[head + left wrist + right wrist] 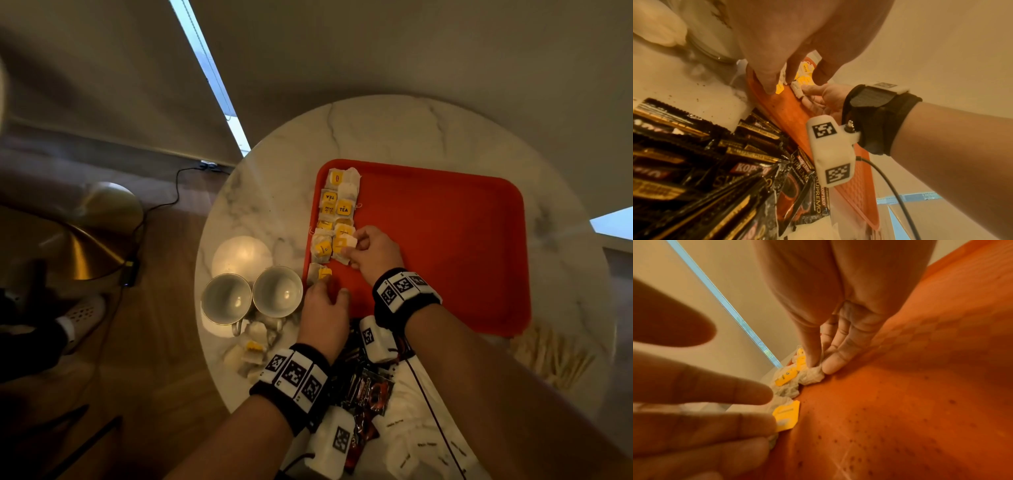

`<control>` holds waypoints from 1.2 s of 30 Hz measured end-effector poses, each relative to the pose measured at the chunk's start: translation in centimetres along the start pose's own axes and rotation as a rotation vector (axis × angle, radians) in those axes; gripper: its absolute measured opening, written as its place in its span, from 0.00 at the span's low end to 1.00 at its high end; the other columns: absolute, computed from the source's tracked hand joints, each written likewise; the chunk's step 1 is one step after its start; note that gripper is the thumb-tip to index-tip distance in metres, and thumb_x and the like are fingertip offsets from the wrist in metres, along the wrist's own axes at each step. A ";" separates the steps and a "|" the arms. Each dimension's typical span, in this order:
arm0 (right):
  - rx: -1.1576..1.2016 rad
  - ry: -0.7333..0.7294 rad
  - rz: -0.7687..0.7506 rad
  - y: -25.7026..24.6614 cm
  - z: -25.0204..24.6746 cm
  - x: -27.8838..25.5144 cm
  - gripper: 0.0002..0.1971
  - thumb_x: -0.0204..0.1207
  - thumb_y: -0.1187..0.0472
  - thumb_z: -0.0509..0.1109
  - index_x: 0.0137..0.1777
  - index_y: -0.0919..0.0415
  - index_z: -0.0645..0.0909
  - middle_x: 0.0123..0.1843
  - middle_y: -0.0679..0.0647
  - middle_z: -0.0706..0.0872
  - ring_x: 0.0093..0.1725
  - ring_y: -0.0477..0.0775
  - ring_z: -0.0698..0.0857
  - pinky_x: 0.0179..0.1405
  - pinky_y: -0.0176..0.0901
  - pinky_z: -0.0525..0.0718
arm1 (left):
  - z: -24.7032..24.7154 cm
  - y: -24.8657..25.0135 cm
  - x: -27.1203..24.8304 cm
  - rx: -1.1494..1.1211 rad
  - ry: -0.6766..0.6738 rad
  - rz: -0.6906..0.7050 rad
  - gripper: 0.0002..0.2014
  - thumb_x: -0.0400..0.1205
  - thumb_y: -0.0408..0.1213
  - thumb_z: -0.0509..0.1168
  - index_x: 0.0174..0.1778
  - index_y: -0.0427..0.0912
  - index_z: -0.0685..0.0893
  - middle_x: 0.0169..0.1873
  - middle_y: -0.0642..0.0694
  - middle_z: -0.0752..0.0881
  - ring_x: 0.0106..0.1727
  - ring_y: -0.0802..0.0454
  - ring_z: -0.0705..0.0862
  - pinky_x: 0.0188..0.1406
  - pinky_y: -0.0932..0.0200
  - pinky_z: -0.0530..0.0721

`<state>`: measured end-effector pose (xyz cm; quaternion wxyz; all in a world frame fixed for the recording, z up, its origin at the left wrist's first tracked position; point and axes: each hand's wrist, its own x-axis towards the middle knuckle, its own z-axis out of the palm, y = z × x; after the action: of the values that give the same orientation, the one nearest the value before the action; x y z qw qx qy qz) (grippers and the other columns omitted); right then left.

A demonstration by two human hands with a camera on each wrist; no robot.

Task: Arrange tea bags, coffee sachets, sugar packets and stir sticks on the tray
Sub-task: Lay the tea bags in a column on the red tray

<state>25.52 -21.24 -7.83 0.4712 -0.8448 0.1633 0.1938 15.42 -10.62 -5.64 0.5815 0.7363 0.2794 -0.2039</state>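
A red tray (445,246) lies on the round marble table (394,130). Tea bags (337,209) with yellow tags lie in two columns along its left side. My right hand (352,248) pinches a white tea bag (812,376) between thumb and fingers at the near end of the right column. My left hand (329,291) reaches over the tray's near-left corner, its straight fingertips (756,395) touching the nearest tea bag (320,274), whose yellow tag (787,417) lies flat. Black coffee sachets (725,162), white sugar packets (421,445) and wooden stir sticks (555,359) lie off the tray.
Two empty cups (253,296) stand left of the tray with a white saucer (239,255) behind them. Loose tea bags (253,349) lie on the table near the cups. A brass lamp base (89,246) and a cable are on the floor at left.
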 end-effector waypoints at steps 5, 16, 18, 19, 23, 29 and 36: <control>-0.059 0.016 -0.043 0.2 0.0 0.5 0.12 0.74 0.65 0.79 0.46 0.50 0.81 0.39 0.48 0.84 0.40 0.51 0.88 0.42 0.53 0.92 | -0.1 0.5 0.3 -0.006 0.007 -0.003 0.38 0.77 0.55 0.61 0.84 0.43 0.69 0.78 0.44 0.76 0.78 0.49 0.76 0.79 0.43 0.76; -0.035 0.013 0.035 0.6 0.5 0.5 0.14 0.72 0.64 0.82 0.44 0.53 0.77 0.38 0.50 0.84 0.39 0.54 0.89 0.41 0.52 0.92 | 0.0 -0.3 1.1 -0.061 0.011 0.000 0.46 0.68 0.66 0.58 0.82 0.46 0.71 0.78 0.47 0.76 0.78 0.51 0.76 0.78 0.43 0.77; -0.028 0.066 0.039 0.5 0.4 0.7 0.15 0.70 0.59 0.83 0.47 0.52 0.77 0.41 0.49 0.86 0.42 0.53 0.89 0.46 0.55 0.91 | 0.1 -0.5 1.1 -0.072 0.007 0.000 0.45 0.68 0.66 0.59 0.82 0.46 0.71 0.78 0.47 0.77 0.77 0.51 0.77 0.77 0.43 0.78; -0.011 0.069 0.044 0.5 0.4 0.7 0.16 0.70 0.58 0.84 0.49 0.53 0.78 0.42 0.48 0.86 0.44 0.53 0.89 0.47 0.56 0.91 | 0.1 -0.4 1.1 -0.072 0.008 -0.003 0.44 0.69 0.65 0.60 0.82 0.47 0.72 0.77 0.47 0.77 0.77 0.51 0.77 0.77 0.43 0.78; -0.006 0.043 0.046 -0.1 0.4 0.5 0.15 0.71 0.59 0.83 0.50 0.52 0.79 0.41 0.46 0.85 0.44 0.51 0.88 0.50 0.55 0.91 | 0.2 -0.5 1.4 -0.042 0.029 -0.006 0.41 0.71 0.63 0.60 0.80 0.47 0.74 0.75 0.46 0.79 0.75 0.50 0.79 0.76 0.43 0.79; -0.123 0.091 0.024 -0.2 -1.9 -1.9 0.20 0.73 0.52 0.81 0.60 0.54 0.79 0.45 0.45 0.84 0.49 0.50 0.85 0.49 0.47 0.85 | -1.1 1.1 -0.8 0.057 -0.036 0.064 0.21 0.86 0.47 0.62 0.74 0.45 0.79 0.67 0.47 0.85 0.67 0.51 0.84 0.71 0.47 0.82; -0.159 -0.146 -0.042 0.5 -1.2 -10.5 0.05 0.77 0.54 0.77 0.49 0.50 0.84 0.42 0.44 0.87 0.44 0.46 0.87 0.43 0.41 0.85 | -6.0 0.0 -6.7 0.338 -0.224 0.187 0.09 0.89 0.46 0.63 0.51 0.48 0.86 0.41 0.54 0.89 0.42 0.59 0.86 0.43 0.62 0.83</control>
<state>16.31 -21.49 -2.55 0.4174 -0.8664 0.0951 0.2570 10.12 -5.95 -0.03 0.4937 0.8189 0.1054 -0.2733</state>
